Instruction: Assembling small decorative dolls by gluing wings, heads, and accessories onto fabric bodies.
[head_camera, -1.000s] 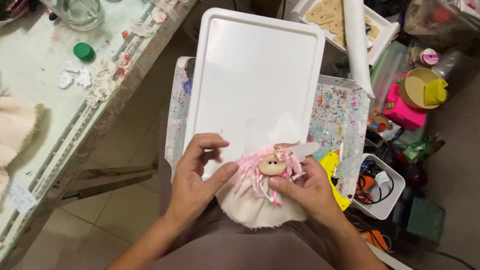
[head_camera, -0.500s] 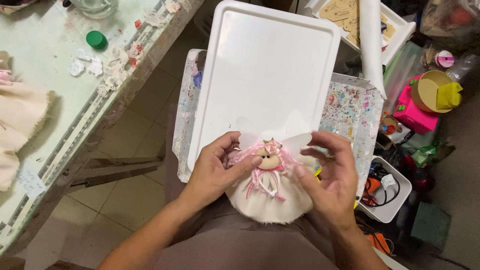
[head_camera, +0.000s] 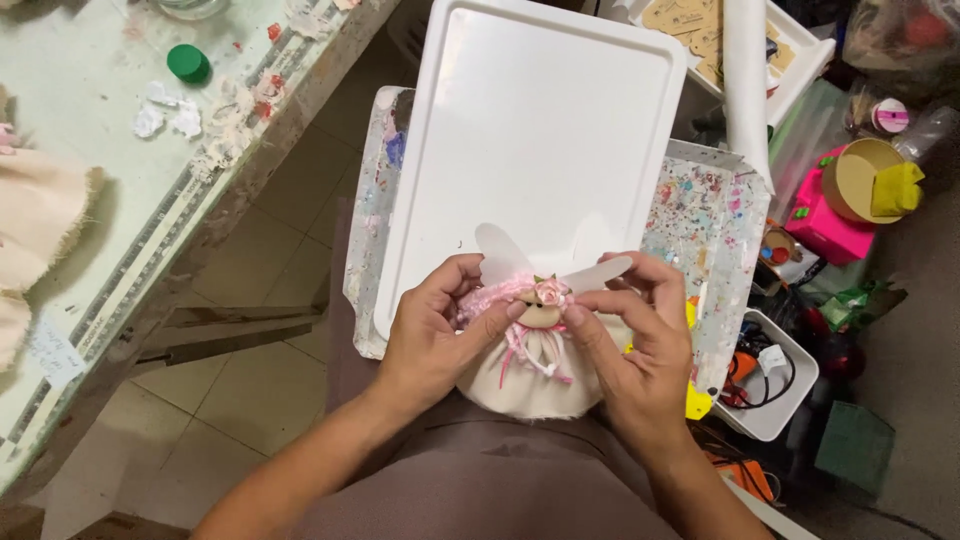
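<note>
Right now both hands are working on a small cloth doll (head_camera: 535, 365) held just above the person's lap, at the near edge of a white tray (head_camera: 540, 130). Left hand (head_camera: 435, 335) is grasping the doll's pink yarn hair side, thumb pressing toward the face. Right hand (head_camera: 640, 345) is pinching the other side of the head, fingertips touching beside a tiny pink rose (head_camera: 550, 293) sitting on top. 2 translucent wings (head_camera: 500, 255) are sticking up behind the doll, over the tray. Step in hand looks like seating or adjusting the rose and hair on the head. Next move, as a judgement, is calling for light steady fingertip pressure without crushing the rose or bending the wings. Paint-spattered board (head_camera: 705, 215) is lying under the tray. Off to the left, a green cap (head_camera: 187, 62) is sitting on the messy surface (head_camera: 90, 120), well apart from the doll.
</note>
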